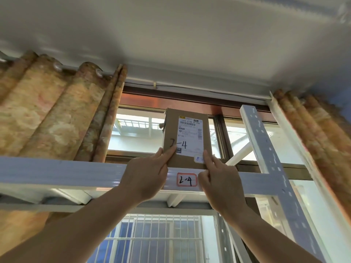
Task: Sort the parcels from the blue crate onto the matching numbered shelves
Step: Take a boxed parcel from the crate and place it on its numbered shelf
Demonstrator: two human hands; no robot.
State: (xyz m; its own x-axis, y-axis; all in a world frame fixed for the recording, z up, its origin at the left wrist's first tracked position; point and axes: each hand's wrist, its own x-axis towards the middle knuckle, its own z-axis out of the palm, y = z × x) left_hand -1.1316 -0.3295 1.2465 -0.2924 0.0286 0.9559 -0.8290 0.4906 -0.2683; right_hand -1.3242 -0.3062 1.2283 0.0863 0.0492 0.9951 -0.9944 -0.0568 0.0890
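Observation:
A brown cardboard parcel (187, 137) with a white shipping label and a handwritten "2-4" stands upright on the top shelf beam (76, 173). Directly below it the beam carries a red-framed tag (187, 179) that reads "2-4". My left hand (146, 175) pinches the parcel's lower left corner, with one digit laid over the front face. My right hand (218, 183) holds the lower right corner; one digit points straight up along the front and the others are curled below the box.
A white perforated shelf upright (266, 149) rises just right of the parcel. A window (136, 130) lies behind the shelf, with patterned orange curtains (47, 114) on both sides. The ceiling is close above. A barred window (161, 234) shows below the shelf.

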